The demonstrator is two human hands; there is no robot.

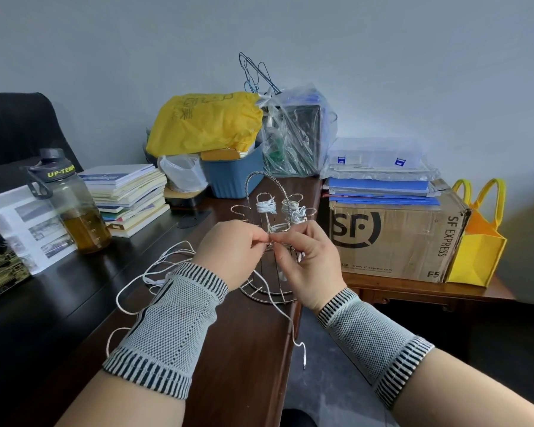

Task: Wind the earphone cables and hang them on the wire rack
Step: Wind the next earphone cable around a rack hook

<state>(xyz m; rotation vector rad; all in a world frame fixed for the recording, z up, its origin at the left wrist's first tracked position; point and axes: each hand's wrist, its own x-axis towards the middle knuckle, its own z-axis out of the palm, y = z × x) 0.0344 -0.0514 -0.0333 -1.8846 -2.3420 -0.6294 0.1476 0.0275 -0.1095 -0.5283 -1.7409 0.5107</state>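
Hands [270, 251] (both) pinch white cable [154, 272] before wire rack [269, 211] holding wound coils [265, 207].

A: State the cable and rack finishes.
B: Earphone cable [154, 274]: white. Wire rack [272, 238]: bare silver metal.
A: Wrist sleeves [173, 331]?
B: Grey knit, black-and-white striped cuffs.
A: Surroundings?
B: Desk [235, 349]: dark brown. Cardboard box [395, 238]: tan, black print. Tote bag [478, 254] and plastic bag [204, 121]: yellow. Tub [232, 177]: blue.
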